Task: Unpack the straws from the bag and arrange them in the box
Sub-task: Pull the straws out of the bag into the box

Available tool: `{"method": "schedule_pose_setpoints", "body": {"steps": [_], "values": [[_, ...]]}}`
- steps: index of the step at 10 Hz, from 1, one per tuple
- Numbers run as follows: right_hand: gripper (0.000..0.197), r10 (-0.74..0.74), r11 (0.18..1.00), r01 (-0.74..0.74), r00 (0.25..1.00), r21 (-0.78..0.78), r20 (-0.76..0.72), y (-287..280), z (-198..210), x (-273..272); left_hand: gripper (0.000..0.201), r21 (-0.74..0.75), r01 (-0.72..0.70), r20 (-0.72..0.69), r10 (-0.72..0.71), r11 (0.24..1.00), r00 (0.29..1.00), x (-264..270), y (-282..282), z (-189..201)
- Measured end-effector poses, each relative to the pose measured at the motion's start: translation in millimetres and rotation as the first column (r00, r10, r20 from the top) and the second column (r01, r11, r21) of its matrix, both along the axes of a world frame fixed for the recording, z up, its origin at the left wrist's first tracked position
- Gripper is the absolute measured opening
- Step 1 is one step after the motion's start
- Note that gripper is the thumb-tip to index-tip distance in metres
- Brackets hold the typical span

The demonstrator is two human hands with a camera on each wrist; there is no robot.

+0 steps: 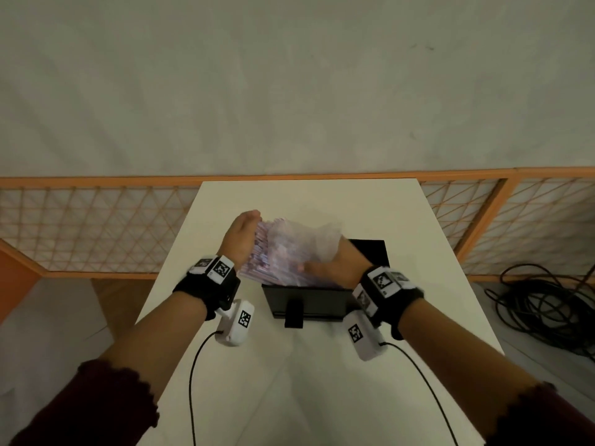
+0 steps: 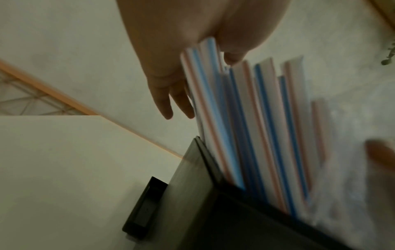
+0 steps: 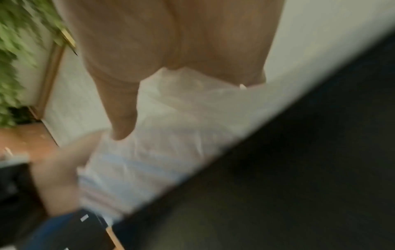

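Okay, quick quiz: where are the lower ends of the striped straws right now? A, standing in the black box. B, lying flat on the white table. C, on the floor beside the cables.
A: in the left wrist view the straws run down into the black box, with the left hand resting against their tops.

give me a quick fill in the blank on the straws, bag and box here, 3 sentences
1. The lower ends of the straws stand inside the ____ box.
2. The right hand grips the clear plastic ____ around them.
3. The left hand rests its palm against the ____ side of the bundle.

Missing words: black; bag; left
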State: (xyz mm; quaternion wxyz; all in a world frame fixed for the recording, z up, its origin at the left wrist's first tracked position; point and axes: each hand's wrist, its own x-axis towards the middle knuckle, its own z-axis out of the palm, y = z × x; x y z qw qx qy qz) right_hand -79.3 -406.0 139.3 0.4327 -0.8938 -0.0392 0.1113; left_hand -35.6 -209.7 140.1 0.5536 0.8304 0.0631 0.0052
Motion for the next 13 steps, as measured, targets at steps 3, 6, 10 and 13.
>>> {"method": "schedule_pose_setpoints", "body": {"steps": [3,6,10,13], "values": [[0.028,-0.142,0.989,0.143,0.990,-0.048,0.019,-54,26,-3,0.129,0.866,0.272,0.061,-0.628,0.419,0.776,-25,-17,50],[0.033,-0.204,0.977,0.207,0.977,-0.056,0.061,-62,19,-3,0.136,0.912,0.331,-0.410,-0.544,-0.242,0.732,-19,-38,27],[0.017,-0.016,0.958,0.050,0.993,-0.282,0.121,-55,69,4,0.106,0.885,0.410,-0.455,-0.590,-0.219,0.667,-15,-52,28],[0.022,0.031,0.922,0.015,0.993,-0.387,0.114,-87,94,7,0.127,0.883,0.463,-0.401,-0.636,-0.077,0.660,-9,-45,21]]}}
